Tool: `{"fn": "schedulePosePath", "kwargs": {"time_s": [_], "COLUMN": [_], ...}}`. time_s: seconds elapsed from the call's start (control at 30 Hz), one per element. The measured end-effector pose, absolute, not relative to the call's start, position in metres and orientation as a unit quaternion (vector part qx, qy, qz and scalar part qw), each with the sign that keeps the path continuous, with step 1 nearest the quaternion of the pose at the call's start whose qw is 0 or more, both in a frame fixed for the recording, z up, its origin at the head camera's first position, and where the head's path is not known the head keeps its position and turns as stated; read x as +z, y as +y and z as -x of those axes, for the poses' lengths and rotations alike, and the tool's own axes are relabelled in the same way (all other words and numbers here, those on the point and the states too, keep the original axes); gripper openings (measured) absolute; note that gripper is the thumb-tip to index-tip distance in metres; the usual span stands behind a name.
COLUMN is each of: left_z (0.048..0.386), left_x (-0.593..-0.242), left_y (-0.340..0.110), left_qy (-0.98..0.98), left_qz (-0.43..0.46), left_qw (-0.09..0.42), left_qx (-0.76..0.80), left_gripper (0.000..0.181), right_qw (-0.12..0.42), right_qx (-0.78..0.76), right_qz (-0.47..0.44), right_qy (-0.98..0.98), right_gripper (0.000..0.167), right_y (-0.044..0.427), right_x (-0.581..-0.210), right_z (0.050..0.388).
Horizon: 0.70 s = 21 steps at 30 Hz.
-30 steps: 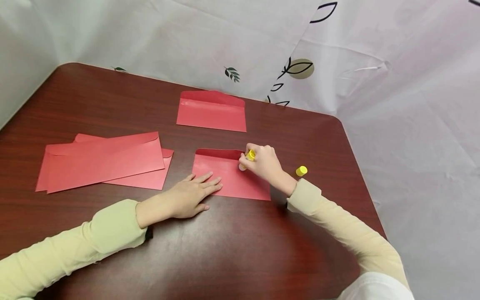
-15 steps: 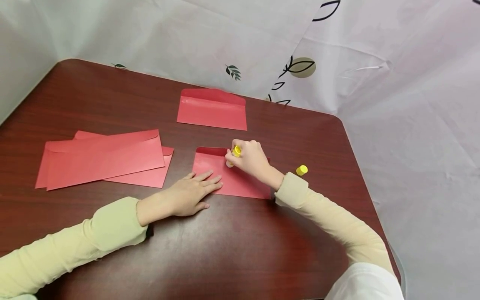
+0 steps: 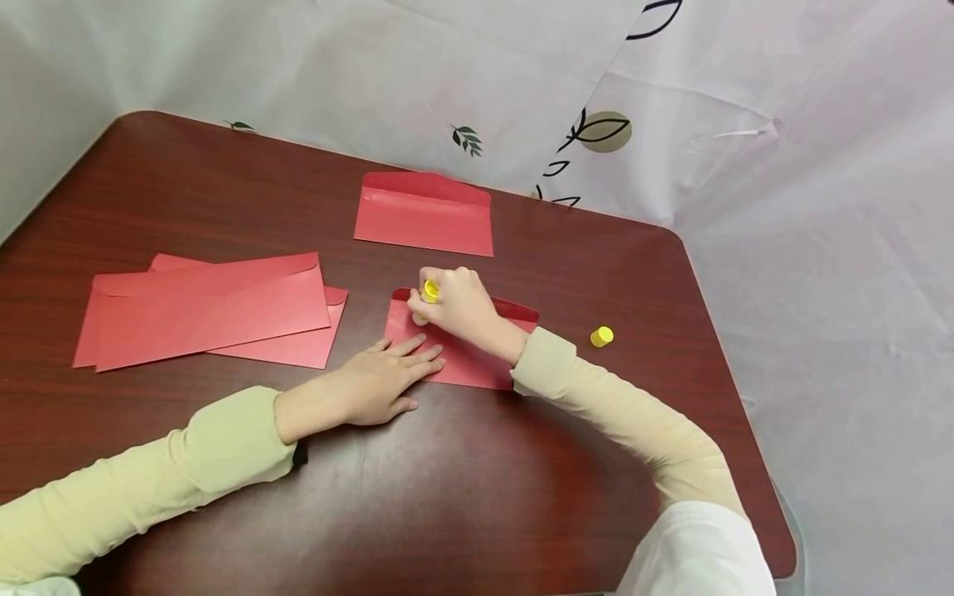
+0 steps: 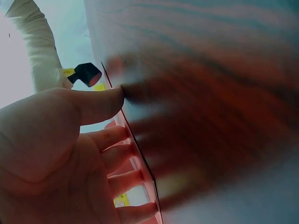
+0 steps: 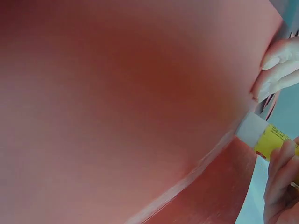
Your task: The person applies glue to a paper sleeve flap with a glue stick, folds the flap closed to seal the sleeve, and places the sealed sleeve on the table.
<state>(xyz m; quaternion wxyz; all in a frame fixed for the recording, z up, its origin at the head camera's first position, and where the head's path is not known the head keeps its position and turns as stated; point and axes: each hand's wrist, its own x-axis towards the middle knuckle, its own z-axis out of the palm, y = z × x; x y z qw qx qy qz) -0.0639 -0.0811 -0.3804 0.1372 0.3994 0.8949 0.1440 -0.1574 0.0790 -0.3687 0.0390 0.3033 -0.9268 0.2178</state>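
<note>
In the head view a red envelope (image 3: 477,364) lies flat near the middle of the table, its flap unfolded away from the person. The left hand (image 3: 380,383) rests with spread fingers on its left part. Above its upper left part the right hand (image 3: 464,308) grips a yellow and white glue stick (image 3: 430,290). In the right wrist view the white end of the glue stick (image 5: 252,129) touches the red paper beside a pale streak. The left wrist view shows the left hand (image 4: 60,144) with its fingertips along the envelope's edge.
A second red envelope (image 3: 423,221) with an unfolded flap lies farther back. Several red envelopes (image 3: 212,306) overlap on the left. A yellow cap (image 3: 601,336) stands on the brown table (image 3: 417,513) at the right. A patterned white curtain (image 3: 373,74) hangs behind.
The right hand has moved left across the envelope with the glue stick, from its right part to its upper left. The left hand has stayed in place.
</note>
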Motion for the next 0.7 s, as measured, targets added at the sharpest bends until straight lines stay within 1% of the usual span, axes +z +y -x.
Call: {"fn": "schedulePosePath", "kwargs": {"time_s": [0.1,0.47,0.7], "left_z": [0.064,0.063,0.062], "left_x": [-0.381,-0.377,-0.377], "left_y": [-0.081,-0.079,-0.08], "left_qy": [0.895,0.894,0.896], "left_qz": [-0.402,-0.4,-0.394], "left_qw": [0.134,0.146,0.154], "left_qx": [0.14,0.14,0.135], "left_gripper": [0.058,0.058,0.057], "right_qw": [0.04,0.038,0.018], "right_qx": [0.213,0.209,0.211], "right_qz": [-0.309,-0.31,-0.317], "right_qy": [-0.926,-0.927,-0.925], "right_gripper": [0.018,0.02,0.017], "right_y": [0.07,0.05,0.043], "right_x": [-0.368,-0.369,-0.369], "right_z": [0.158,0.16,0.157]}}
